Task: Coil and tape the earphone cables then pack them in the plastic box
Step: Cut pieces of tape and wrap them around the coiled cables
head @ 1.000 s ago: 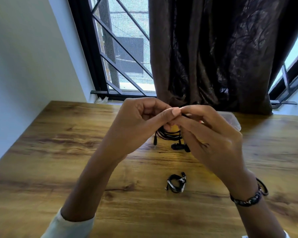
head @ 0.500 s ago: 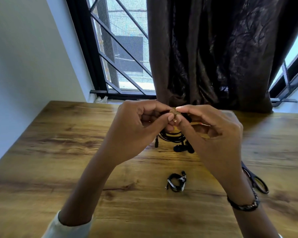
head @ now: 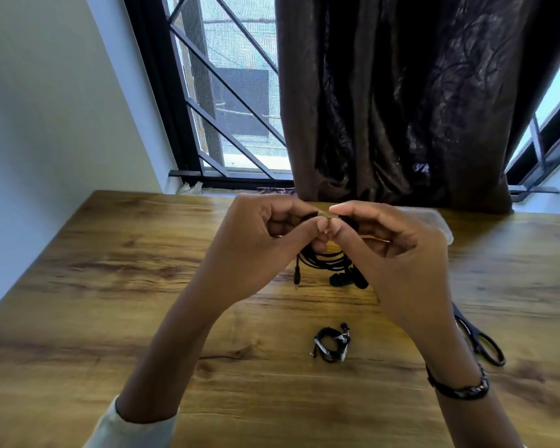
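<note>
A coiled black earphone cable hangs between my two hands above the wooden table; its jack and earbuds dangle below. My left hand and my right hand both pinch the top of the coil, where a strip of brown tape wraps it. A second earphone bundle, coiled and taped, lies on the table nearer to me. The clear plastic box sits behind my right hand, mostly hidden.
Black-handled scissors lie on the table to the right, partly under my right forearm. A dark curtain and a barred window stand beyond the table's far edge. A white wall runs along the left.
My hands have spread slightly apart at the fingertips, exposing the brown tape on the coil's top. The scissors have come into view beside my right wrist.
</note>
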Action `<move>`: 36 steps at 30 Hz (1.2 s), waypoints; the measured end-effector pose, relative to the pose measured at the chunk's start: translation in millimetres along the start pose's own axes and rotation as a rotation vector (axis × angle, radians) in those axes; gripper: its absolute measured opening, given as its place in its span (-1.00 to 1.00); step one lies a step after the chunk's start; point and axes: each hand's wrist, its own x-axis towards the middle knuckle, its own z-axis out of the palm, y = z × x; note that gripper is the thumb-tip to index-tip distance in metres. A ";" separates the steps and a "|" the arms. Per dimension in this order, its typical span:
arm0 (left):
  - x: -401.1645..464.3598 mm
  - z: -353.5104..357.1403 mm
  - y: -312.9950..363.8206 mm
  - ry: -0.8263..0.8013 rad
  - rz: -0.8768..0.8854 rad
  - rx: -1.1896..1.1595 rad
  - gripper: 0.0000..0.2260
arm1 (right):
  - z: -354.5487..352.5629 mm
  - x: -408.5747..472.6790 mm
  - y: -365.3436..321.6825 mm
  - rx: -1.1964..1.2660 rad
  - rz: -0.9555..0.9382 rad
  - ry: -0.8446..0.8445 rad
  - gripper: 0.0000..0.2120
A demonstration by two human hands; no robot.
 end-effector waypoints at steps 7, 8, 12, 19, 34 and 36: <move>-0.7 2.3 -12.0 -0.021 -0.109 -0.119 -0.87 | 1.6 -4.0 11.6 0.111 0.126 -0.016 -0.81; -1.4 1.9 -14.7 -0.029 -0.150 -0.165 -0.86 | 1.2 -4.7 14.8 0.146 0.165 -0.025 -0.80; -7.1 -0.5 -33.4 -0.002 -0.353 -0.334 -0.78 | 4.4 -10.3 33.5 0.297 0.361 -0.006 -0.80; -20.7 6.2 -92.0 0.154 -0.623 -0.396 -0.78 | 27.6 -30.1 84.2 0.278 0.619 0.002 -0.79; -62.7 30.6 -195.2 0.260 -0.773 0.156 -0.83 | 69.3 -79.2 177.3 -0.221 0.717 -0.247 -0.88; -62.1 33.4 -199.5 0.261 -0.765 0.211 -0.83 | 70.9 -80.3 180.0 -0.258 0.703 -0.249 -0.87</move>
